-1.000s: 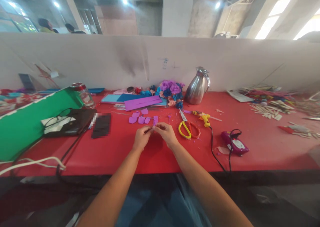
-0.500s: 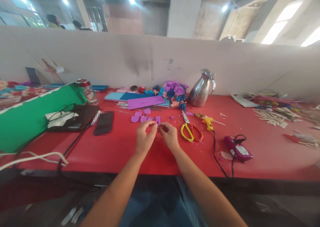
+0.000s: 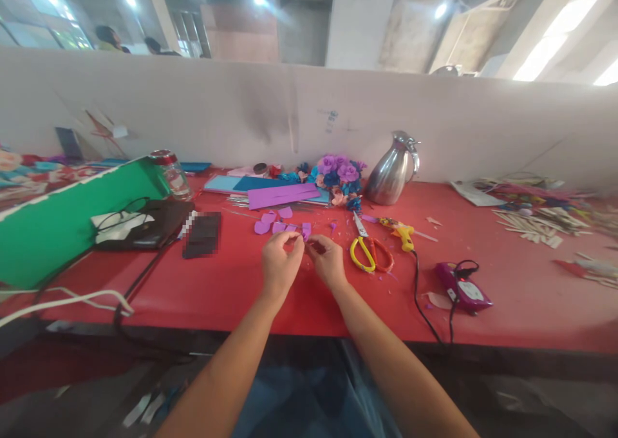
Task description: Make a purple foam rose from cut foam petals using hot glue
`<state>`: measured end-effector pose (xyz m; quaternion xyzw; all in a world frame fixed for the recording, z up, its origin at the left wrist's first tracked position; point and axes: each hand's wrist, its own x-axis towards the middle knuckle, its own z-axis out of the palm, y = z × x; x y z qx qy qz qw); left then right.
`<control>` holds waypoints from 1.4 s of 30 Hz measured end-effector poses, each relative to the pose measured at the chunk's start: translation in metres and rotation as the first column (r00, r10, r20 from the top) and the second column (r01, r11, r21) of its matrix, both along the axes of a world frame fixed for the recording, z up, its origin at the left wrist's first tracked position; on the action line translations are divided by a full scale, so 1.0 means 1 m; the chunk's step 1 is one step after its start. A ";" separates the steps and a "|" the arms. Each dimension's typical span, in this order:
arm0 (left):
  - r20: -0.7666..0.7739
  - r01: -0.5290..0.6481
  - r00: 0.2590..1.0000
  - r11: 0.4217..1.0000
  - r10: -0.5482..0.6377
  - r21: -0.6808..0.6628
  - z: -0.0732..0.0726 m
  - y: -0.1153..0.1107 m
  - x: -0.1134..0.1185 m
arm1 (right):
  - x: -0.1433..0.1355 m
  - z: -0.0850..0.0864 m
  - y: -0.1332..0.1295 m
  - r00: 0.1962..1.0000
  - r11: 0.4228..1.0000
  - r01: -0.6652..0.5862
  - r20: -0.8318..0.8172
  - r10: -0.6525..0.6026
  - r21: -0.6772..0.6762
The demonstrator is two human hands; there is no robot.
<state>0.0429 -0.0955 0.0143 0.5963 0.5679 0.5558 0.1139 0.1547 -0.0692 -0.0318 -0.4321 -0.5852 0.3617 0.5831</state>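
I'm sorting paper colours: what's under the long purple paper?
Blue sheets, lighter and darker, extend from beneath the long purple paper; anything it fully covers cannot be seen.

a craft workshop: a long red desk [image 3: 217,296] bears scissors [image 3: 360,227], a yellow glue gun [image 3: 405,235], cut purple pieces [image 3: 262,227] and artificial flowers [image 3: 346,172]; past the pale partition [image 3: 193,103] stand bare concrete pillars [image 3: 362,22] and other people [image 3: 109,37].
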 end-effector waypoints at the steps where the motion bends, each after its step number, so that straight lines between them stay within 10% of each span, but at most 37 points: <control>1: 0.003 0.000 1.000 1.000 0.000 -0.003 0.001 0.000 0.000 | 0.000 0.000 0.000 1.000 1.000 -0.001 -0.002 0.001 -0.005; 13: 0.570 0.238 0.819 0.947 -0.075 -0.217 0.008 0.005 -0.004 | -0.001 0.009 -0.004 0.979 0.982 -0.183 -0.101 0.178 -0.045; 28: 0.658 0.305 0.751 0.915 -0.061 -0.264 0.016 -0.003 -0.015 | 0.000 0.012 -0.004 0.962 0.967 -0.249 -0.133 0.240 -0.057; 34: 0.787 0.395 0.617 0.865 0.000 -0.310 0.004 -0.002 -0.018 | 0.000 0.013 -0.004 0.963 0.970 -0.243 -0.117 0.241 -0.004; 42: 0.573 0.212 0.819 0.935 -0.012 -0.284 0.010 -0.007 -0.014 | 0.000 0.012 -0.004 0.971 0.975 -0.222 -0.092 0.219 -0.024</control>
